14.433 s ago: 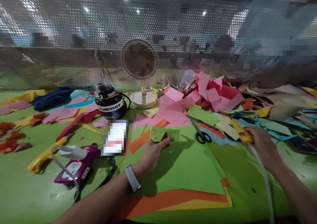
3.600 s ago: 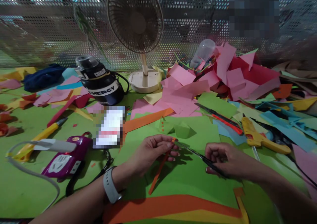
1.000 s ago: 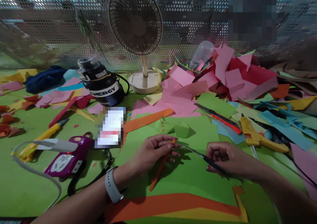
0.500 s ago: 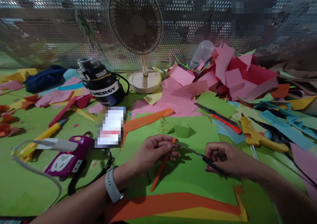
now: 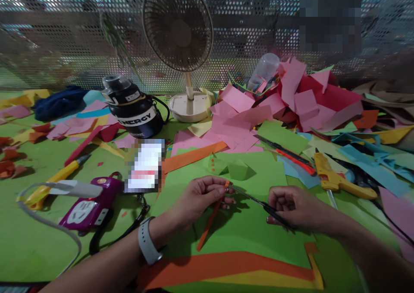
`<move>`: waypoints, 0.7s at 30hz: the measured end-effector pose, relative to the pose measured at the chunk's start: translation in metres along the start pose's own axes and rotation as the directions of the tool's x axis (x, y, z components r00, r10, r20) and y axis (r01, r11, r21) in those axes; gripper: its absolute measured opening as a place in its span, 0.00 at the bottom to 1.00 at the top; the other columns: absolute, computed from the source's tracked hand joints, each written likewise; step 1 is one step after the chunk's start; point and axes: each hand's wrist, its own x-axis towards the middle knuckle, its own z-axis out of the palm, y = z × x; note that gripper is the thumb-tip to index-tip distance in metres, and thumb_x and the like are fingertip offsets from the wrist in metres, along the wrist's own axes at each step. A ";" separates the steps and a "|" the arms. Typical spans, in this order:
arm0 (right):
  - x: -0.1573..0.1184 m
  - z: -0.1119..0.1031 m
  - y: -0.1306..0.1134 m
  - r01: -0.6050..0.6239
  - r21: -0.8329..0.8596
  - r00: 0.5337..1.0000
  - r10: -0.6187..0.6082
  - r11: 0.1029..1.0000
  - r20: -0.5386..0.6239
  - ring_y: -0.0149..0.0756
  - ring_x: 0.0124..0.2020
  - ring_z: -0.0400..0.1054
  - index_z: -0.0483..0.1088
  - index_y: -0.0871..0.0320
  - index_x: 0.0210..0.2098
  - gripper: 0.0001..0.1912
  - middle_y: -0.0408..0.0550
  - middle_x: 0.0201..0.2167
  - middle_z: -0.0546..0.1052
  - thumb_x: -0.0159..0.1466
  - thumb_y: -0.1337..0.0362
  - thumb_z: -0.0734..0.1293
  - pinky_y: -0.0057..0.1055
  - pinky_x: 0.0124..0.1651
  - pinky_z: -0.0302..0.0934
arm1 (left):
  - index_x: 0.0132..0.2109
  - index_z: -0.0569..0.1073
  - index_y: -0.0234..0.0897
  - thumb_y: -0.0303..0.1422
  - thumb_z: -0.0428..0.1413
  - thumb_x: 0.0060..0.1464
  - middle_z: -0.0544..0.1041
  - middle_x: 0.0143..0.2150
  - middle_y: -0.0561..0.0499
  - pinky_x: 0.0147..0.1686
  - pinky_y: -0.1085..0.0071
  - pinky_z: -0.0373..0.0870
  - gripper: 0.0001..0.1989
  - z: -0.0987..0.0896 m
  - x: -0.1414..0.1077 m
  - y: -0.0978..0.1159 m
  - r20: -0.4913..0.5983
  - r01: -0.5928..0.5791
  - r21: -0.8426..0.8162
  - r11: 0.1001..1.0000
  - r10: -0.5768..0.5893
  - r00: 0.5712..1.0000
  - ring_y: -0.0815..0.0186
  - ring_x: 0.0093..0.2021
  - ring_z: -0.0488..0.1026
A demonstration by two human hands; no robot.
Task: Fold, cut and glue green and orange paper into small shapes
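Note:
Between the thumb and fingers of my left hand (image 5: pixel 207 196) is a narrow orange paper strip (image 5: pixel 210 226), its long end hanging toward me. My right hand (image 5: pixel 287 204) is closed around the black handles of scissors (image 5: pixel 270 208). The scissor blades point left and reach the strip's upper end at my left fingertips; whether they touch it I cannot tell. Green paper sheets (image 5: pixel 258 168) lie under both hands. Just beyond my left hand sit two small folded green paper pieces (image 5: pixel 237 168), one with orange dots.
A fan (image 5: pixel 189 107), a black bottle (image 5: pixel 136 111) and a pink paper pile (image 5: pixel 246 116) stand at the back. A phone (image 5: pixel 145 168) and purple device (image 5: pixel 92 204) lie left. Right are a cutter (image 5: pixel 294 157) and yellow glue gun (image 5: pixel 339 181). Orange paper (image 5: pixel 233 267) lies nearest me.

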 end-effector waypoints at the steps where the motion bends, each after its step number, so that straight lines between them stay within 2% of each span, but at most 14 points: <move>1: 0.000 0.000 0.000 0.004 -0.003 1.000 -0.004 1.000 -0.002 0.23 0.20 0.52 0.61 0.57 0.24 0.26 0.33 0.16 0.60 0.45 0.50 0.78 0.22 0.22 0.48 | 0.40 0.76 0.34 0.31 0.65 0.51 0.82 0.38 0.47 0.35 0.69 0.72 0.10 0.000 0.000 0.000 -0.008 0.009 -0.003 1.000 -0.009 1.000 0.67 0.32 0.78; 6: 0.000 -0.001 0.002 0.018 -0.011 0.999 -0.018 1.000 -0.027 0.23 0.20 0.52 0.61 0.57 0.24 0.26 0.33 0.16 0.59 0.44 0.48 0.78 0.22 0.22 0.48 | 0.43 0.76 0.35 0.32 0.65 0.51 0.82 0.39 0.45 0.32 0.69 0.73 0.13 0.000 -0.001 0.000 -0.013 0.072 -0.041 0.997 -0.072 0.997 0.64 0.35 0.79; 11: 0.000 -0.001 0.001 0.011 -0.002 1.000 -0.011 1.000 -0.013 0.23 0.20 0.52 0.61 0.57 0.24 0.27 0.33 0.16 0.60 0.44 0.48 0.78 0.22 0.21 0.48 | 0.40 0.77 0.34 0.32 0.65 0.51 0.81 0.35 0.47 0.31 0.71 0.72 0.10 -0.003 -0.001 0.001 -0.018 0.063 -0.039 0.997 -0.064 0.998 0.66 0.31 0.78; 21: 0.000 -0.001 0.005 0.005 0.034 1.000 -0.005 0.999 -0.005 0.23 0.20 0.53 0.62 0.57 0.24 0.24 0.33 0.16 0.60 0.45 0.53 0.79 0.21 0.22 0.48 | 0.39 0.76 0.34 0.32 0.66 0.50 0.81 0.34 0.48 0.31 0.71 0.72 0.10 0.000 -0.003 0.003 -0.031 0.063 -0.029 0.998 -0.064 0.997 0.66 0.32 0.78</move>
